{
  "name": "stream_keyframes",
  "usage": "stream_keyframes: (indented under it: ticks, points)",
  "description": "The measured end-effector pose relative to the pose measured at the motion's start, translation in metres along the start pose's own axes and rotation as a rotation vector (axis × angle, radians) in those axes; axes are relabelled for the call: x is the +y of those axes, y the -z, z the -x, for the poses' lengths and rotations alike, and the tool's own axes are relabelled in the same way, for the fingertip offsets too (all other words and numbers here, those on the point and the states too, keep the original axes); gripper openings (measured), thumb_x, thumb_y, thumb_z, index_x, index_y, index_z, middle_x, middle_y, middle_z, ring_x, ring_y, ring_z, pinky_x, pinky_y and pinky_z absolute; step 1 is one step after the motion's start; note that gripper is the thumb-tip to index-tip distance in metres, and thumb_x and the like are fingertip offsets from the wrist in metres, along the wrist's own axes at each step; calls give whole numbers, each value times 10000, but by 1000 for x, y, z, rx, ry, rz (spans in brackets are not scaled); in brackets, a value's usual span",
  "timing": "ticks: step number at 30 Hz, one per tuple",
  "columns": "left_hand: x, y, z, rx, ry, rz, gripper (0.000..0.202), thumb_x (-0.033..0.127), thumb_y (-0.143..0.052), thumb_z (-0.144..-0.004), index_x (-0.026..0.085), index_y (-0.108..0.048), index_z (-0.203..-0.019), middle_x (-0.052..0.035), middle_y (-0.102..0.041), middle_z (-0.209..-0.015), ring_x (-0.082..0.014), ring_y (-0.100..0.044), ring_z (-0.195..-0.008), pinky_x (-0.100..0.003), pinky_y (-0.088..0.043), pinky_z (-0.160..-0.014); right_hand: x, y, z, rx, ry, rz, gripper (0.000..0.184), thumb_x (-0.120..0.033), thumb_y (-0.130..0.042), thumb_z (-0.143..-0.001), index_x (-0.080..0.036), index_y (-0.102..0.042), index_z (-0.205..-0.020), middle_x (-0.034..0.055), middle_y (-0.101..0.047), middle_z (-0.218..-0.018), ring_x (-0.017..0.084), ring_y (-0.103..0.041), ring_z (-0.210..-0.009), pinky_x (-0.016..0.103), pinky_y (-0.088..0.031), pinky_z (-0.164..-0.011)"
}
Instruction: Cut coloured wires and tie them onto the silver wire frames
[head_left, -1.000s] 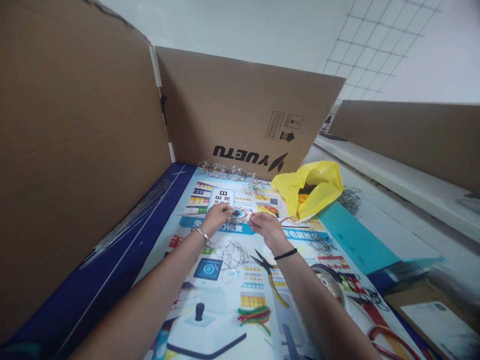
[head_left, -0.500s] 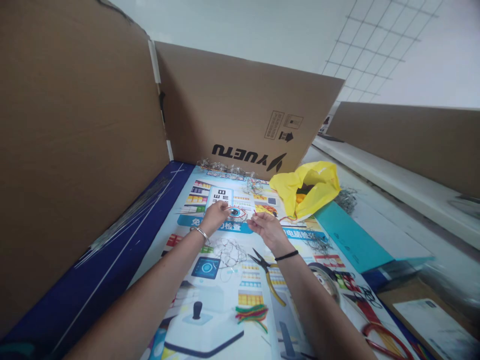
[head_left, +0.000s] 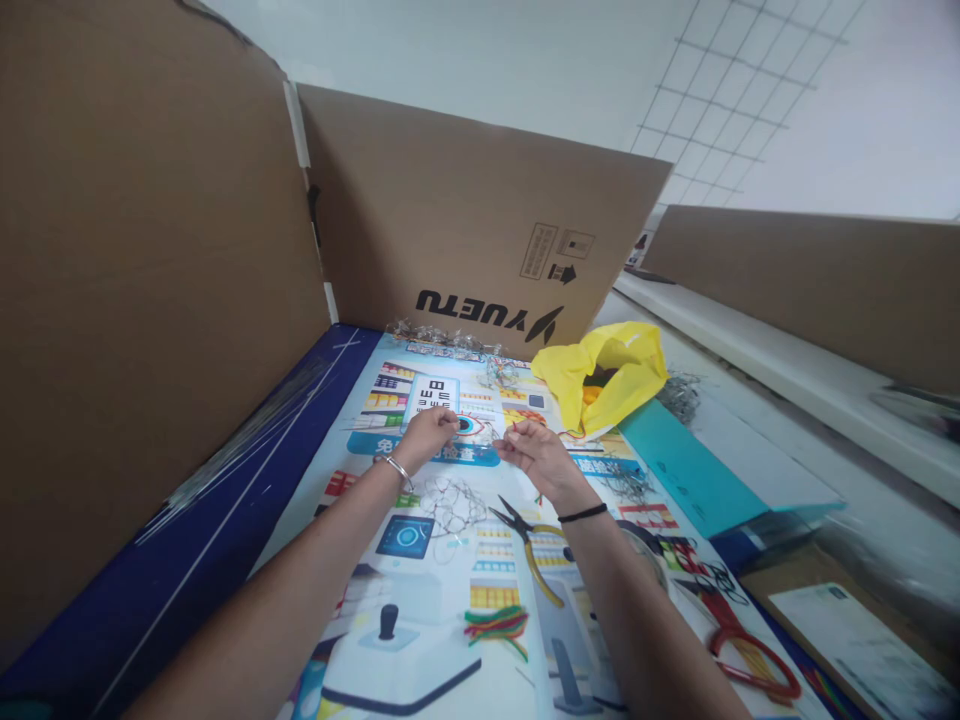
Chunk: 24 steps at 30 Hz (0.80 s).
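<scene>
My left hand [head_left: 427,437], with a silver bangle at the wrist, is closed in a pinch on a thin wire [head_left: 489,432] whose fine loop shows between my hands. Just to its right my right hand [head_left: 536,455], wearing a black band, has thumb and forefinger pressed together on a red thread [head_left: 516,427]. Both hands hover over the printed eye on the poster-covered table. A tangle of thin wire loops [head_left: 450,505] lies below my left hand. Yellow-handled pliers [head_left: 534,560] rest with their jaws apart near my right forearm. Closer to me lies a bundle of coloured threads [head_left: 496,625].
An open yellow bag [head_left: 622,365] stands beyond my right hand. Cardboard panels [head_left: 450,200] wall off the back and left. More wire pieces [head_left: 435,335] line the back edge. Red-handled scissors [head_left: 750,665] and a roll of tape [head_left: 645,550] lie at right; straight wires [head_left: 232,440] lie at left.
The camera view has shifted slightly. My hands stay close together, the right one turned a little, and the wire loop now shows more between them.
</scene>
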<state>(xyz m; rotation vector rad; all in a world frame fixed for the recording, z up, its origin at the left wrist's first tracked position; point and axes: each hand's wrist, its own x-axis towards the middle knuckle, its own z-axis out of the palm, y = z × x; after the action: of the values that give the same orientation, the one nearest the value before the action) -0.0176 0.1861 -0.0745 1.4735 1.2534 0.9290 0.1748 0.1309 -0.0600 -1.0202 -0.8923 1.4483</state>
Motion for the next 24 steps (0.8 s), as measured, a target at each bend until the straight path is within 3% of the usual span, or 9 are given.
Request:
stream_keyframes:
  ticks: [7, 15, 20, 24]
  points:
    - [19, 1, 13, -88, -27, 48, 138, 293, -592, -704, 157, -600, -725, 27, -548, -489, -101, -500, -440, -181, -300, -392, -22, -1, 24, -89, 48, -41, 316, -280, -797, -579, -189, -539, -738, -35, -593, -696, 134, -625, -710, 251, -484, -651]
    - [65, 13, 43, -64, -109, 101, 156, 290, -579, -703, 145, -604, -756, -20, -625, -666, -101, -542, -534, -183, -329, -427, -33, -7, 61, -165, 78, -115, 285, -291, -765, -632, -215, -527, -769, -37, -566, -739, 109, -583, -689, 217, -458, -590]
    - [89, 13, 86, 69, -181, 195, 158, 275, -562, -742, 156, -594, -841, 2, -596, -684, -83, -505, -541, -188, -348, -465, -30, -7, 93, -210, 79, -121, 267, -300, -740, -664, -223, -505, -768, -38, -528, -725, 96, -549, -678, 193, -428, -562]
    - [90, 6, 135, 121, -165, 253, 154, 307, -576, -778, 188, -586, -874, 48, -526, -587, -69, -432, -498, -183, -345, -469, -26, -5, 121, -190, 57, -157, 263, -305, -729, -672, -224, -492, -750, -32, -503, -723, 94, -511, -652, 190, -405, -540]
